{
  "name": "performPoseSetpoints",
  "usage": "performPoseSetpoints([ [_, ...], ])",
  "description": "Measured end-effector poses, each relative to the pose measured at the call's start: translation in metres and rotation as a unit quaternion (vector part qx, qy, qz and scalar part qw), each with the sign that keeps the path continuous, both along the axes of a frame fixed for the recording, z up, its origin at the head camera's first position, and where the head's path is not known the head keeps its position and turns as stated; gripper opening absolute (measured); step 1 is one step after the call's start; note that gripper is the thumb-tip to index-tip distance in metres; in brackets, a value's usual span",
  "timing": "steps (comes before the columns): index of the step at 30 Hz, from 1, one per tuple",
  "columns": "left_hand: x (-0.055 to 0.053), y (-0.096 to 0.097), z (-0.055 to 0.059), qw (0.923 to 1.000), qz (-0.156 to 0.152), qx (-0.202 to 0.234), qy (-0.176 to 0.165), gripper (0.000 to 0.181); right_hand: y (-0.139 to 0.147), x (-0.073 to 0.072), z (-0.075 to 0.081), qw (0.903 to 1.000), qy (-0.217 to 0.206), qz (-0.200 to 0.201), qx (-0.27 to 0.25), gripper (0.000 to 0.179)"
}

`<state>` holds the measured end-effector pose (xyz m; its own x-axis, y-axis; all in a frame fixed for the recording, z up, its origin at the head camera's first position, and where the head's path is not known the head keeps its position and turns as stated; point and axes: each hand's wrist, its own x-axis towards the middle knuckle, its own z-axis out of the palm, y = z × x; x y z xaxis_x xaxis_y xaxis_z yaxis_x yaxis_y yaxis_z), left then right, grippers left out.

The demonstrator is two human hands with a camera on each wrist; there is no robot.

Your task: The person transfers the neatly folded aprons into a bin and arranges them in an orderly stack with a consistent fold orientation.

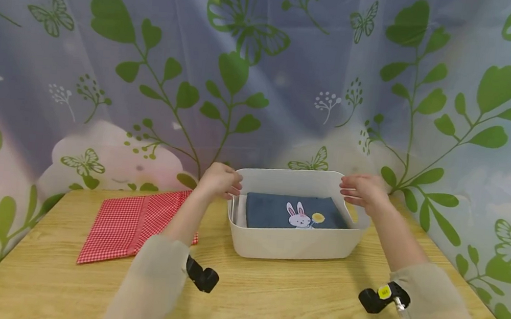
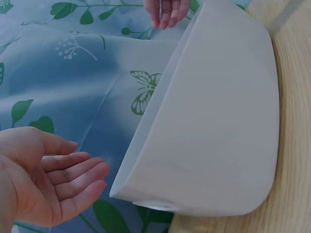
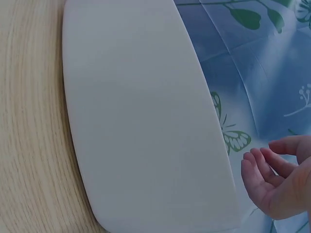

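A white plastic bin (image 1: 293, 244) stands on the table, with a cut-out handle at its right end. Inside lies a folded dark blue cloth (image 1: 273, 211) printed with a rabbit and a yellow flower, beside a paler item (image 1: 242, 210) at the left whose kind I cannot tell. My left hand (image 1: 221, 179) hovers at the bin's left end, its fingers loosely bent; the left wrist view shows the hand (image 2: 58, 179) apart from the rim. At the right end is my right hand (image 1: 365, 190), and in its wrist view the hand (image 3: 279, 177) holds nothing, fingers relaxed.
A red-and-white checked cloth item (image 1: 126, 224) lies flat on the wooden table (image 1: 269, 304), left of the bin and partly behind my left forearm. Behind the table hangs a curtain (image 1: 278, 115) with leaves and butterflies. Each wrist carries a small black camera (image 1: 201, 276).
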<state>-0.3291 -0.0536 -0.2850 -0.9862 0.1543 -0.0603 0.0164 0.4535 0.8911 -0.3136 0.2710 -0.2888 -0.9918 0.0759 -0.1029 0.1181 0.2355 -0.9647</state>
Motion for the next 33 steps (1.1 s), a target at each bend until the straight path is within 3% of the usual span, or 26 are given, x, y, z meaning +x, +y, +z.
performPoseSetpoints([
  [5, 0.005, -0.007, -0.002, 0.9988, -0.011, -0.044, 0.018, 0.028, -0.012, 0.005, -0.003, 0.9957, 0.025, 0.033, 0.084, 0.04],
  [10, 0.007, -0.012, -0.007, 0.9942, -0.023, -0.098, 0.039, 0.029, -0.025, 0.012, -0.008, 0.9822, 0.073, 0.063, 0.161, 0.036],
  [13, 0.012, -0.015, -0.007, 0.9885, -0.031, -0.133, 0.065, 0.028, -0.03, 0.017, -0.009, 0.9643, 0.114, 0.076, 0.227, 0.033],
  [17, 0.02, -0.021, -0.007, 0.9788, -0.04, -0.177, 0.096, 0.027, -0.038, 0.024, -0.009, 0.9297, 0.163, 0.079, 0.32, 0.03],
  [21, 0.026, -0.031, -0.009, 0.9687, -0.044, -0.212, 0.122, 0.024, -0.048, 0.032, -0.009, 0.9032, 0.204, 0.09, 0.367, 0.027],
  [25, 0.031, -0.041, -0.013, 0.9634, -0.051, -0.225, 0.136, 0.024, -0.056, 0.037, -0.009, 0.8888, 0.227, 0.102, 0.385, 0.025],
  [28, 0.037, -0.05, -0.016, 0.9584, -0.062, -0.238, 0.144, 0.024, -0.062, 0.04, -0.01, 0.8832, 0.237, 0.11, 0.389, 0.023],
  [33, 0.047, -0.064, -0.023, 0.9463, -0.073, -0.266, 0.168, 0.027, -0.071, 0.046, -0.013, 0.8597, 0.268, 0.11, 0.42, 0.018],
])
